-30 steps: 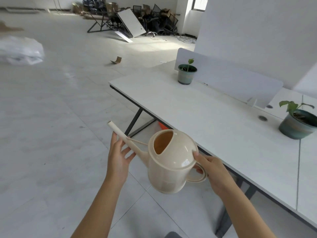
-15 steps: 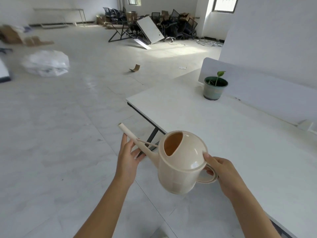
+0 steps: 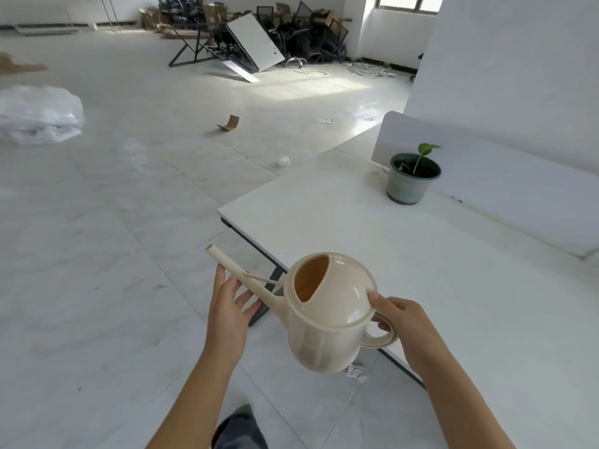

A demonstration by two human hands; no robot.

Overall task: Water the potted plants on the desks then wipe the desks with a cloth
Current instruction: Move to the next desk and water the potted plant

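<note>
The cream plastic watering can (image 3: 324, 328) is in the air in front of the person, at the near edge of the white desk (image 3: 421, 270). Its long spout points up and to the left. The right hand (image 3: 405, 328) grips the loop handle, with fingers curled through it and the thumb on the rim of the top. The left hand (image 3: 228, 315) lies under the spout with straight fingers and touches it. The small green seedling in a grey-green round pot (image 3: 409, 183) stands far back on the desk, just beside the white divider panel (image 3: 518, 176). A crumpled paper ball (image 3: 356, 372) lies on the floor below the can.
</note>
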